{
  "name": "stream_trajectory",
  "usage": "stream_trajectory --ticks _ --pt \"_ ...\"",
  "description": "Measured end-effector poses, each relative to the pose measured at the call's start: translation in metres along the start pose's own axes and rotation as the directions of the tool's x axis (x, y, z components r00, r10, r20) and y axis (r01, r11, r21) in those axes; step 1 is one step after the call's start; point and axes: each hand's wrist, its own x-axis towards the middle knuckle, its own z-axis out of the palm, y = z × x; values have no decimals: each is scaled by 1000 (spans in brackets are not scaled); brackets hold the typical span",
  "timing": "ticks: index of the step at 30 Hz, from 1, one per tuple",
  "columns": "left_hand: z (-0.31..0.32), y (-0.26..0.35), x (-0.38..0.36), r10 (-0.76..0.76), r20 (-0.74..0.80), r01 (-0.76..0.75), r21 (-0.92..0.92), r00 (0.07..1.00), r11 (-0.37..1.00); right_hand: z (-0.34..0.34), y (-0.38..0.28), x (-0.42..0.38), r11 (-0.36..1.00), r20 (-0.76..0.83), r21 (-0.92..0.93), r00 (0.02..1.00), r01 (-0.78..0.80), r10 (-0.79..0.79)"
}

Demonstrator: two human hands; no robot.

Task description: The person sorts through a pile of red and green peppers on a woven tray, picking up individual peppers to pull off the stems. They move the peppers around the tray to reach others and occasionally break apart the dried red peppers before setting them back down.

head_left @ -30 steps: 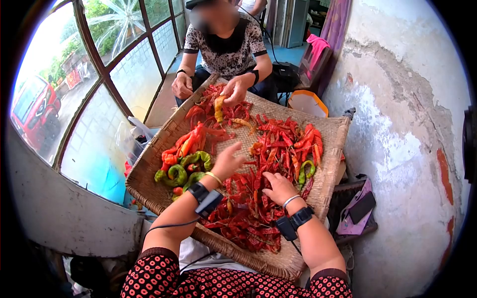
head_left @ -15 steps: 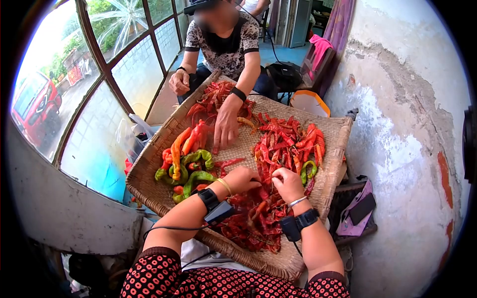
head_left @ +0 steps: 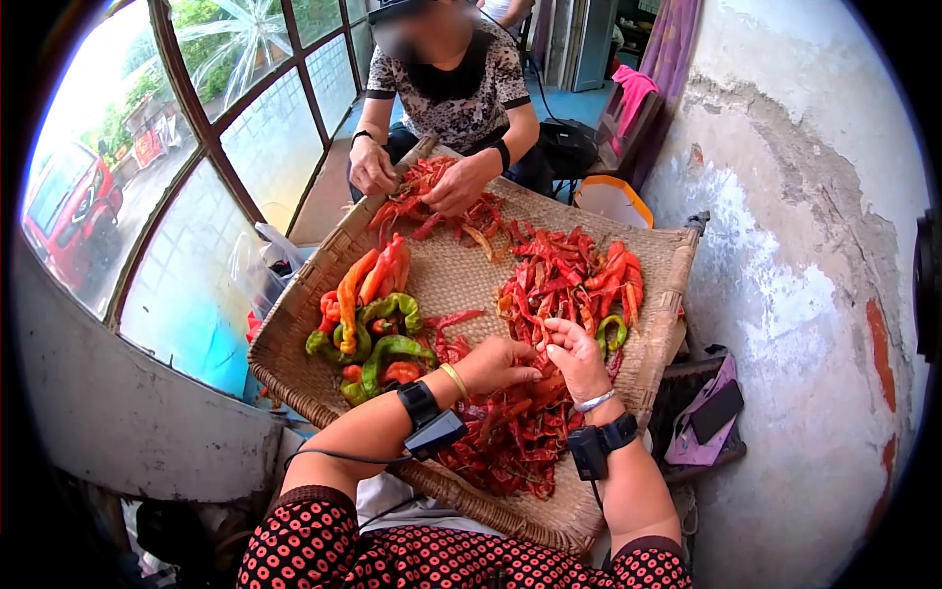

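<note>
Change: co-worker's hand (head_left: 453, 185) has drawn back from mid-tray to the far red pile.
Left hand (head_left: 500, 363): fingers curled, pinching dried red chillies (head_left: 510, 432) at the near heap.
Right hand (head_left: 577, 355): fingers bent, grasping chillies beside it.
Woven tray (head_left: 461, 280): red heaps, green peppers (head_left: 378, 334) at its left.

Left hand (head_left: 498, 361) fingertips buried among dried chillies (head_left: 510, 432).
</note>
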Motion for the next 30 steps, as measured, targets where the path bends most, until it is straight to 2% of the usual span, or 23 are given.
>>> stream_trajectory --ticks 4,6,7,9,10,11,12,13,15,16,17,18,19,20,21,22,23,24,26,28,29,30 --pt "1 -1 -1 31 -12 -32 -27 999 999 -4 10 2 997 -38 78 999 -9 12" --pt "0 -5 -1 -79 16 80 -290 997 954 -5 10 1 994 -81 105 997 4 5" --pt "-2 -5 -2 -80 15 81 -290 997 954 -5 9 1 991 -123 132 992 18 -1" --pt "-12 -4 -2 -168 36 162 -522 985 837 -5 2 0 994 -131 107 990 -34 47" --pt "-20 -6 0 -188 22 171 -530 982 831 -6 0 -1 993 -140 82 986 -84 95" --pt "-28 -5 0 -335 -29 271 -523 942 808 -7 5 1 993 -141 82 985 -84 95" --pt "-36 -5 2 -389 -149 205 -655 909 728 -7 9 2 981 -127 -185 991 -60 36" --pt "-44 -6 4 -455 -253 113 -762 854 637 -7 12 3 899 -98 -438 995 -28 -17" --pt "-48 -16 10 -578 -504 -87 -797 642 598 -1 5 -2 715 -26 -697 999 -43 35" --pt "-49 -27 10 -651 -496 -65 -821 575 568 1 7 -2 632 24 -775 1000 12 11" --pt "-47 -45 10 -650 -497 -65 -820 575 569 2 9 -3 539 76 -840 997 69 -9" --pt "-47 -48 9 -477 -572 106 -562 667 821 4 11 -2 539 76 -839 997 69 -10" --pt "-45 -50 7 -297 -561 219 -203 773 954 5 12 -2 528 114 -845 993 85 23" --pt "-31 -48 5 -308 -493 241 -196 813 950 7 13 -2 517 152 -850 987 101 58" --pt "-24 -36 5 -309 -493 242 -197 813 950 8 18 -2 517 152 -850 987 100 59" --pt "-17 -28 6 -47 -496 143 158 867 977 8 23 -2 459 185 -879 980 134 68" --pt "-10 -24 6 203 -405 24 491 891 871 9 26 -3 398 217 -902 973 169 80" --pt "-4 -26 6 202 -406 25 489 891 872 12 26 -4 395 208 -905 974 155 95" --pt "5 -38 9 282 -154 -146 576 947 804 10 30 -3 365 224 -914 971 177 88" --pt "4 -48 7 240 -95 -139 595 966 792 8 30 -3 334 239 -921 968 199 81" --pt "3 -53 5 195 -35 -133 613 980 779 7 29 -2 374 232 -910 968 181 96" --pt "-3 -45 2 169 -61 -100 593 984 799 6 28 -2 413 226 -896 968 162 110"
